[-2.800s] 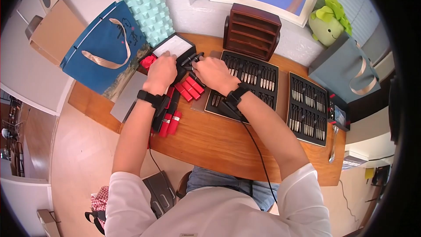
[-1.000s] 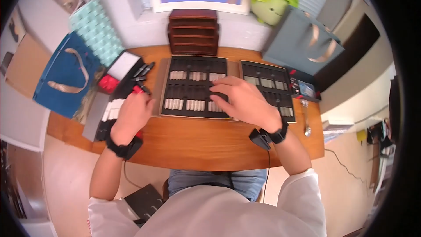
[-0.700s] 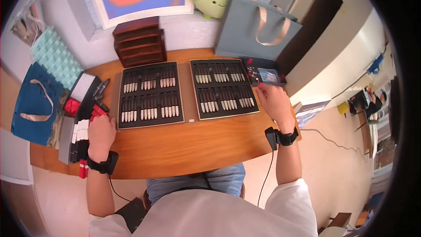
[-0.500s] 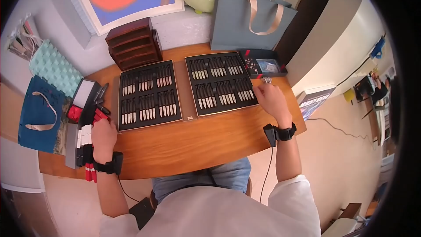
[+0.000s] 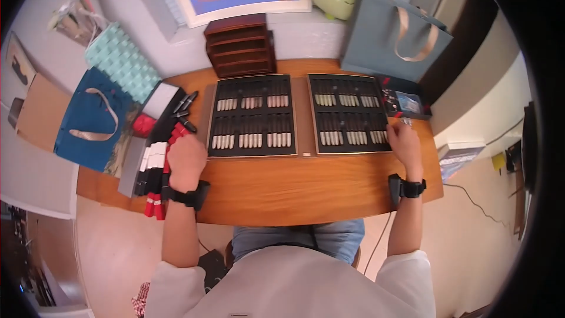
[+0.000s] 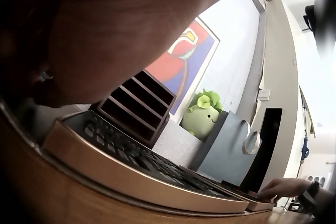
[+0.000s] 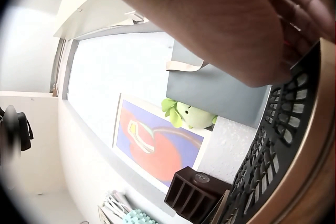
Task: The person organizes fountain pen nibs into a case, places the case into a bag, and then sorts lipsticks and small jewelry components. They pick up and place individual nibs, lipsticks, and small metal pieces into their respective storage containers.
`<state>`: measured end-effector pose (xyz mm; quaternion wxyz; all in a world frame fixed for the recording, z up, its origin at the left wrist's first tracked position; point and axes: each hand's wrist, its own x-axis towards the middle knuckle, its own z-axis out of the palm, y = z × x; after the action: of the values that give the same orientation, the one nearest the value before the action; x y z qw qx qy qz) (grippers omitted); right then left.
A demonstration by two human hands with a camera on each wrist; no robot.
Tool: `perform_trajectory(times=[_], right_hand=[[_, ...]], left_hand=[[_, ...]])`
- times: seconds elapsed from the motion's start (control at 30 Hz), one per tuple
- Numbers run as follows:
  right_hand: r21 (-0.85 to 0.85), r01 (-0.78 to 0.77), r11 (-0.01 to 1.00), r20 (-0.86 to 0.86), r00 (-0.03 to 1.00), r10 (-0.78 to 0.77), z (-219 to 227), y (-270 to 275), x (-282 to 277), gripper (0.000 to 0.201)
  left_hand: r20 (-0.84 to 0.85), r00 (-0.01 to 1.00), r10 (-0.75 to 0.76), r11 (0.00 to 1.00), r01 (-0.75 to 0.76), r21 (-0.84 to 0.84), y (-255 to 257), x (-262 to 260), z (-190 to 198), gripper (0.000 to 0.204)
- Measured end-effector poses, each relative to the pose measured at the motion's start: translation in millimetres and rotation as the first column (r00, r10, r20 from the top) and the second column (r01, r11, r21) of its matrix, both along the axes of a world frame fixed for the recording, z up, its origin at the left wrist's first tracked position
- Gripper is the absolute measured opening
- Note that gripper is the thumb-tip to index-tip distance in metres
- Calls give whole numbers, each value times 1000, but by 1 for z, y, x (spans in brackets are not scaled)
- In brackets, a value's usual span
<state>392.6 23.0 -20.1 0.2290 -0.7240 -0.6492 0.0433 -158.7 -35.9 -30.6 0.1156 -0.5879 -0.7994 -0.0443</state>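
My left hand (image 5: pixel 187 162) rests low over red boxes (image 5: pixel 178 131) at the desk's left side, its fingertips hidden beneath it. White-ended boxes (image 5: pixel 154 156) lie just left of it. Across the desk, my right hand (image 5: pixel 405 147) lies by the outer edge of the right case, fingers loosely bent. A bit of silver metal (image 5: pixel 406 121) shows just beyond those fingers. Between the hands lie two flat black cases, a left case (image 5: pixel 253 112) and a right case (image 5: pixel 348 110), each with rows of slim dark sticks with pale tips.
A dark wooden rack (image 5: pixel 240 47) stands behind the left case. A grey paper bag (image 5: pixel 391 38) and a black box (image 5: pixel 406 97) sit at back right. Black tubes (image 5: pixel 187 103), a white-lidded box (image 5: pixel 162 100) and a blue bag (image 5: pixel 94 123) are at left.
Both hands were among the black tubes and red boxes at left. The right hand has since crossed over the cases to the right edge; the left has drawn nearer the front.
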Motion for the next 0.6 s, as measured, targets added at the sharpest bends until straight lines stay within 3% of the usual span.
perform_trajectory(times=[0.3, 0.37, 0.5, 0.6], right_hand=[[56, -68, 996, -136, 988, 75, -16, 5, 15, 29], [66, -70, 995, -134, 988, 78, -16, 5, 12, 30], [61, -44, 997, -150, 987, 53, -13, 0, 9, 32], [70, -41, 997, -199, 979, 54, -13, -2, 6, 33]], left_hand=[[159, 987, 10, 996, -23, 82, -10, -1, 16, 27], [404, 906, -123, 988, 74, 136, -11, -4, 19, 27], [497, 857, -136, 978, 35, 206, -11, 3, 12, 24], [585, 805, -99, 987, 5, 160, -10, -2, 1, 24]])
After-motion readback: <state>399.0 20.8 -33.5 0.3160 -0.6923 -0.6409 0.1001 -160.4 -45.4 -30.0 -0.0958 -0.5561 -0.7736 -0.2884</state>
